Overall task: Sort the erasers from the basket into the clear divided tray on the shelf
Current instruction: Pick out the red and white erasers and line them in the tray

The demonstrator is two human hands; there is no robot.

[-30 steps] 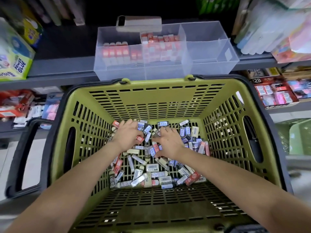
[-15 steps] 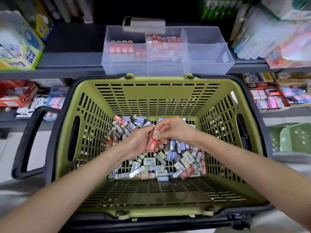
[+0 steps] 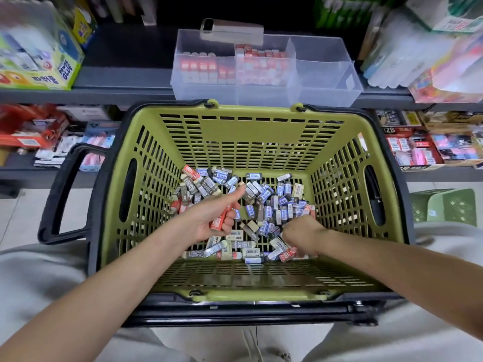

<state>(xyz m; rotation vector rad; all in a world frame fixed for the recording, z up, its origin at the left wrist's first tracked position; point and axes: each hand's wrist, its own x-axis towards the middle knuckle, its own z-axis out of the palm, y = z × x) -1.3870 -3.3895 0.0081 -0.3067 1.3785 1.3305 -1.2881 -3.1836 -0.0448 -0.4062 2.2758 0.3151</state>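
Observation:
A green basket [image 3: 251, 134] sits on my lap with a pile of erasers [image 3: 264, 202] in red, blue and grey sleeves on its floor. My left hand [image 3: 213, 218] hovers over the pile and grips red-sleeved erasers [image 3: 219, 222], thumb stretched out. My right hand [image 3: 303, 235] reaches down into the pile's near right corner, fingers curled among the erasers beside a red one [image 3: 287, 254]; what it holds is hidden. On the shelf behind the basket stands the clear divided tray [image 3: 324, 74], with red erasers in its left and middle compartments and none in the right ones.
A beige flat case [image 3: 232, 31] lies across the tray's back rim. Glue boxes [image 3: 39, 61] stand at the shelf's left, packaged stationery at the right. Lower shelves hold more boxed goods. The basket's black handle [image 3: 60, 194] hangs out to the left. A green stool [image 3: 444, 207] is at right.
My hands met over the pile and a red eraser passed into my left hand. My right hand has since dropped to the pile's near right corner.

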